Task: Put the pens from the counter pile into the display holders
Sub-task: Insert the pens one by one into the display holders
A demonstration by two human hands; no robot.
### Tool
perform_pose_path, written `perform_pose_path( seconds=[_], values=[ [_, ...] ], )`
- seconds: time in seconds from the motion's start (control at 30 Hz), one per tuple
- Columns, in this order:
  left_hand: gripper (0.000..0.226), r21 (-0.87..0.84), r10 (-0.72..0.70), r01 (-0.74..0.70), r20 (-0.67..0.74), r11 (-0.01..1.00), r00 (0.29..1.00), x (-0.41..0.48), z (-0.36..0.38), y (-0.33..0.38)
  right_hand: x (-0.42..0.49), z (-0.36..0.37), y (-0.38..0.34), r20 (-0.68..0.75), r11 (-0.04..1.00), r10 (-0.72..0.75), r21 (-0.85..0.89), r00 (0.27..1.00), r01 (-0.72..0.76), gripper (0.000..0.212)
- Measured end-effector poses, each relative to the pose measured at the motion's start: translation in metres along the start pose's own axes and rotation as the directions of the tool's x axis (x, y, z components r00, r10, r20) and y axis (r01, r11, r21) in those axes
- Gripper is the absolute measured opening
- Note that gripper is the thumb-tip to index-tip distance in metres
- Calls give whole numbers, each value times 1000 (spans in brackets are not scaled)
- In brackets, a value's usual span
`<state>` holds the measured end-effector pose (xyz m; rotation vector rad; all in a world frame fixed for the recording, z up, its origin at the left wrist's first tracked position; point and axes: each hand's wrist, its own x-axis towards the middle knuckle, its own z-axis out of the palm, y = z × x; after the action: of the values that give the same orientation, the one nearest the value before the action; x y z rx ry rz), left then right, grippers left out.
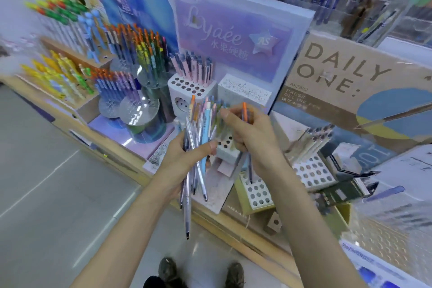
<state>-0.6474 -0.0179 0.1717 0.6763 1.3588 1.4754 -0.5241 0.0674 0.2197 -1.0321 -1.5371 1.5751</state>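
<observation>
Your left hand [184,159] is nearest, its fingers and thumb curled round a fanned bundle of thin plastic pens [201,128] in pale blue, clear, pink and orange, caps up and tips pointing down toward the grey floor [46,170]. Just to its right, your right hand [252,133] grips an orange-capped purple pen [244,110] upright in curled fingers, perhaps with another pen or two, though the blur hides how many; its thumb stretches left to the tops of the bundle. Both hands hover over the near edge of the wooden counter [233,224]. Below your right wrist stands a low white holder with round holes [257,192], one dark pen standing in it. Right of that, a second white perforated holder [313,170] carries a few beige pens [313,140] at its far side. Behind the hands, a tall white block holder [187,86] has pink pens with grey caps [196,65] along its far rows and open holes in front. A lilac display card [233,37] rises behind it, and a brown cardboard sign reading DAILY ONE [350,72] leans at the right. At the far left, clear round holders [140,110] bristle with multicoloured pens.
</observation>
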Motion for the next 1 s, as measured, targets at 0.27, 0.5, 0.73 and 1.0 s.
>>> perform_pose_path(
  seconds=[0.27, 0.5, 0.73, 1.0],
  values=[
    [33, 298, 97, -128, 117, 946, 988, 12, -106, 20, 43, 106, 0, 64, 982, -114, -144, 991, 122, 6],
    [39, 299, 79, -123, 154, 946, 985, 32, -182, 33, 70, 187, 6, 100, 998, -14, -64, 995, 21, 16],
    [39, 289, 44, -93, 171, 953, 984, 70, -231, 51, 107, 242, 2, -53, 998, 51, 46, 997, -49, 11],
    [54, 343, -68, 37, 79, 939, 995, 125, -299, 38, 177, 267, -17, -215, 975, -132, 147, 968, 165, 13]
  ],
)
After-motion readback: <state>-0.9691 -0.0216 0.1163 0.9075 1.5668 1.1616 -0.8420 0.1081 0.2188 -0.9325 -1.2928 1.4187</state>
